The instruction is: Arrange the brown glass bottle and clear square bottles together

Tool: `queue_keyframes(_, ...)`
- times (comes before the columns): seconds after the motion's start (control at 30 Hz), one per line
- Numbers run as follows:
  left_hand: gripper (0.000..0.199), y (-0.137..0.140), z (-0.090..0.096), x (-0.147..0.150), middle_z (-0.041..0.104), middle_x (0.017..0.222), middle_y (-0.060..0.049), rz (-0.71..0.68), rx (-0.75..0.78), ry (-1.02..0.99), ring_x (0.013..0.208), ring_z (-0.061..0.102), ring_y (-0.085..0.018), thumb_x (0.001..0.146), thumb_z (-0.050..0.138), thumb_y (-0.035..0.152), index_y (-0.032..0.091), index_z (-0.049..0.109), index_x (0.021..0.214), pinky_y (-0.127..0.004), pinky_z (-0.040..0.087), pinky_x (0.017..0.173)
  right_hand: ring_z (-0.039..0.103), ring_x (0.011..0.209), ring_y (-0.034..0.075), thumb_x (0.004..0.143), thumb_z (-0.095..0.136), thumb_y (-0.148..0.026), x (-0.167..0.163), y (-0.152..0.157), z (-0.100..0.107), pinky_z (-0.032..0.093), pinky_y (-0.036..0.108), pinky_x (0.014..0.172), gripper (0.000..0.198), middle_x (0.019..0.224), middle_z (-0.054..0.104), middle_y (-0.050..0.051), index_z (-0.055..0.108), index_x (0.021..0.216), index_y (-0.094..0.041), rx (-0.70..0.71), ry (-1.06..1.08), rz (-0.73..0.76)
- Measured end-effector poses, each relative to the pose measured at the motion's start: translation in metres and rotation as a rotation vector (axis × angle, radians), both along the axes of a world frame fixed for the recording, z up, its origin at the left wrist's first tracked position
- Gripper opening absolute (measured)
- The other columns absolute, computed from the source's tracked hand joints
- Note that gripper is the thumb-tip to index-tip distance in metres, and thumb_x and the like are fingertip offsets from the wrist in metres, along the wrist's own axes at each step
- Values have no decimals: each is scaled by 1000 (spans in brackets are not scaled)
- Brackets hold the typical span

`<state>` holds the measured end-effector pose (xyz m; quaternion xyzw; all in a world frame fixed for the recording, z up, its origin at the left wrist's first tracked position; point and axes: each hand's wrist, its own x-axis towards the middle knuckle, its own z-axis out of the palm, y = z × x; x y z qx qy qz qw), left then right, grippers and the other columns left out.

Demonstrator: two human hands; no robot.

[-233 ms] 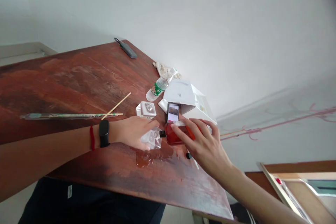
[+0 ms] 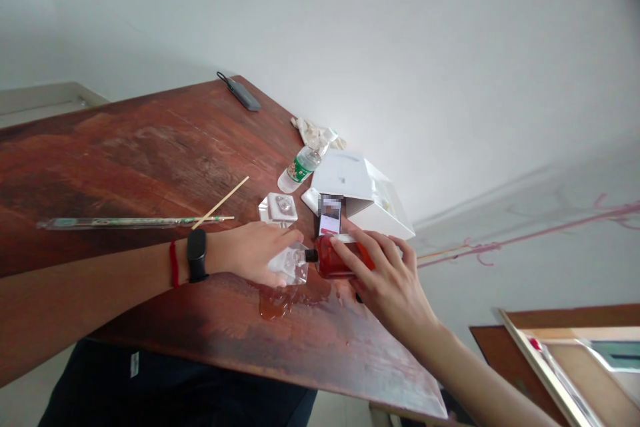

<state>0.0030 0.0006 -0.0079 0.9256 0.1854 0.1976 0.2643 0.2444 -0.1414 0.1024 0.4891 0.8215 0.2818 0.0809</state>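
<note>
My left hand point(image 2: 255, 250) is closed round a clear faceted container point(image 2: 295, 265) lying low over the table; part of it is hidden by the fingers. In my right hand point(image 2: 387, 267) is a bottle of red liquid point(image 2: 334, 259), tilted onto its side, with its black neck pointing left at the clear container. The neck's end is at or very close to the container's opening; I cannot tell whether liquid is flowing. Just behind the left hand stands a clear block with a white square piece point(image 2: 281, 208). Below both hands, a puddle point(image 2: 275, 303) wets the wood.
On the brown table point(image 2: 125, 147) stand a green-labelled plastic bottle point(image 2: 299, 170), a white box point(image 2: 345, 173) and a phone point(image 2: 330, 217) propped against it. A thin stick point(image 2: 225, 199) crosses a long wrapped packet point(image 2: 130, 221). A grey device point(image 2: 243, 93) lies at the far corner.
My right hand has shifted slightly left with the red bottle. It now covers most of the small black round piece on the table. My left hand has hardly moved.
</note>
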Motion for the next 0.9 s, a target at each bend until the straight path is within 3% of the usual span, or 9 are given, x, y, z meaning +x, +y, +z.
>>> queue_keyframes(0.1,65,3,-1,1,77,125,-12,-76,17,56,113,76,-37,86,83,43,20,57,141,-40,56,91,60,127,39,95,75,-15,5,-5,-11,39,56,107,65,143,68,17,54,156,-26,32,69,-26)
queue_keyframes(0.33,71,7,-10,3,76,126,-11,-104,27,-22,114,76,-38,85,83,48,23,54,144,-44,57,98,61,130,41,93,75,-14,12,-13,-36,40,59,110,78,143,68,16,45,163,-30,60,226,-95)
queue_keyframes(0.47,72,6,-12,1,76,127,-13,-83,20,-50,118,75,-39,84,83,48,22,54,144,-46,57,100,64,127,39,93,73,-13,12,-15,-45,42,58,109,76,141,70,15,46,162,-30,64,293,-114)
queue_keyframes(0.67,72,5,-5,1,75,128,-13,-88,-22,8,119,74,-38,82,84,44,21,55,145,-48,56,105,66,125,38,92,74,-16,11,-15,-54,43,59,109,67,140,72,17,51,155,-23,60,365,-114)
queue_keyframes(0.9,68,6,4,0,75,133,-14,-86,-80,65,121,74,-38,83,83,42,21,58,143,-46,57,105,69,124,37,91,73,-21,21,-9,-64,53,57,104,72,143,71,17,45,158,-22,-28,497,-127)
